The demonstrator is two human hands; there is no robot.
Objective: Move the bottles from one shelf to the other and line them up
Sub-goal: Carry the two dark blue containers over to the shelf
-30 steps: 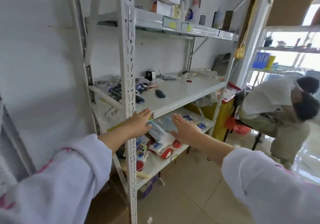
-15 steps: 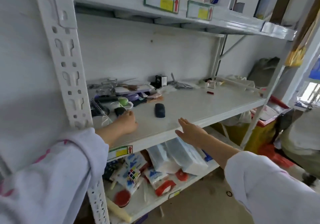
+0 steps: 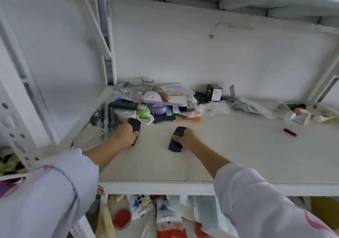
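Note:
Two small dark bottles lie on the white middle shelf [image 3: 238, 155]. My left hand [image 3: 124, 134] grips the left dark bottle [image 3: 134, 124], fingers curled round it, near the clutter at the shelf's left. My right hand [image 3: 185, 136] grips the right dark bottle [image 3: 176, 143] at mid shelf, thumb and fingers wrapped over its top. Both bottles lie flat on the shelf surface.
Clutter fills the back left: clear glass jars [image 3: 139, 88], a hairbrush [image 3: 107, 112], a green ball [image 3: 143, 113], a purple tray [image 3: 165, 100], a black box [image 3: 213, 93]. A red stick [image 3: 289, 132] lies at right. The upper shelf [image 3: 256, 0] hangs overhead; the lower shelf holds packets [image 3: 165, 217].
I have moved closer to the shelf. Both hands reached forward onto the middle shelf: the left took hold of the left dark bottle, the right closed over the right one.

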